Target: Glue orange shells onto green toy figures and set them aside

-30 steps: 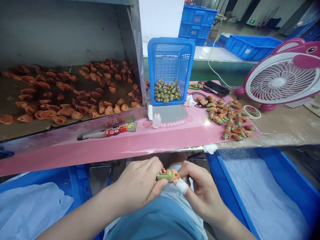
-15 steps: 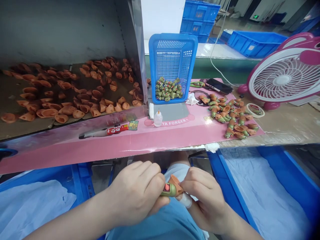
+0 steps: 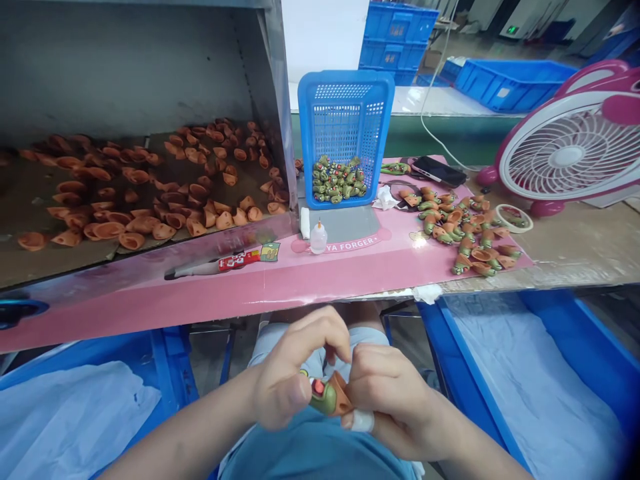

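Low in the view, my left hand (image 3: 287,380) and my right hand (image 3: 390,400) both grip a small green moulded figure with an orange cone-shaped piece (image 3: 327,395) on its end. A red-orange dot shows on the green body. My fingers hide part of the figure. White tape (image 3: 363,421) wraps one finger of my right hand. Loose orange cones (image 3: 150,213) lie in a metal-sided tray to the left. Green figures (image 3: 337,180) are heaped in a blue plastic basket (image 3: 345,80), and similar orange-and-green pieces (image 3: 465,233) lie on a pink board (image 3: 240,293).
A small glue bottle (image 3: 319,238) and a tube (image 3: 235,261) lie on the pink board. A phone (image 3: 439,171) and a pink fan (image 3: 565,153) stand beyond. Blue crates lined with white plastic (image 3: 480,373) flank my lap. More blue crates stand behind.
The figure has tilted, with its orange cone now pointing up and to the right. My left fingers have lifted and curled above it, and my hands sit closer together.
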`<state>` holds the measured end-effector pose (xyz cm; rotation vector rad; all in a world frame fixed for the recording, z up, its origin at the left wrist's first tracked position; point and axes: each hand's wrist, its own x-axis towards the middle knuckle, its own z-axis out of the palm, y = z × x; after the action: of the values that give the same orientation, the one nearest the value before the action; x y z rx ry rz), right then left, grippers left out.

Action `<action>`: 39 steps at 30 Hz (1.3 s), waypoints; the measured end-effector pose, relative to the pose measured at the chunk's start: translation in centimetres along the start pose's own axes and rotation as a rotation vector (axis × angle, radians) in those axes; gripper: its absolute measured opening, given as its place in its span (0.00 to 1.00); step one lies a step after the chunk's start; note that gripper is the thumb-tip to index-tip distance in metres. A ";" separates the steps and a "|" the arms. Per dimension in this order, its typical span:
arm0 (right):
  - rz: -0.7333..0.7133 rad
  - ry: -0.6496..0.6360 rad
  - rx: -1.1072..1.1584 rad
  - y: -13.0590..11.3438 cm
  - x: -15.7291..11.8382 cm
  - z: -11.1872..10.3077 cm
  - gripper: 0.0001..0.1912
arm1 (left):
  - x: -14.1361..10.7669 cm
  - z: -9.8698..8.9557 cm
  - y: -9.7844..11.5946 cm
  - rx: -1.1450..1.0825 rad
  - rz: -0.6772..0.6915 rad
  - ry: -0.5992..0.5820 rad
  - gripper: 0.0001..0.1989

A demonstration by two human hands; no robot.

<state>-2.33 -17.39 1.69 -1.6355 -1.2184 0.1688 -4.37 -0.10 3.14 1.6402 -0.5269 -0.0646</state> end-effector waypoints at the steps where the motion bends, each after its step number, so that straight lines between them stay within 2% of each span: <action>1: 0.003 0.009 0.014 0.0 -0.1 0.0 0.02 | 0.0 0.3 0.0 -0.029 -0.023 -0.025 0.28; 4: 0.030 0.044 0.031 0.1 -0.3 0.0 0.00 | -0.1 0.7 0.3 -0.068 -0.065 -0.086 0.30; 11: 0.102 0.080 -0.041 -0.3 -0.4 -0.4 0.04 | -0.1 0.9 0.7 0.004 -0.080 -0.092 0.31; 13: 0.124 0.077 -0.069 -0.6 -0.3 -0.5 0.04 | -0.1 1.1 0.7 0.057 -0.057 -0.053 0.32; 17: 0.168 0.071 -0.114 -1.2 -0.3 -0.5 0.04 | -0.2 1.8 0.4 0.111 0.014 0.127 0.29; 20: 0.182 0.090 -0.116 -1.4 -0.5 -0.3 0.04 | -0.2 2.2 0.1 0.120 0.054 0.211 0.28; 31: 0.207 0.131 -0.116 -1.6 -0.4 0.4 0.06 | 0.1 2.4 0.1 0.110 0.028 0.240 0.23; 39: 0.256 0.153 -0.124 -1.9 -0.5 0.8 0.08 | 0.1 2.4 -0.2 0.056 -0.042 0.269 0.24</action>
<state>-4.20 -17.43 2.57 -1.8749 -0.9171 0.1268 -5.00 -2.35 2.60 1.6829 -0.2904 0.1395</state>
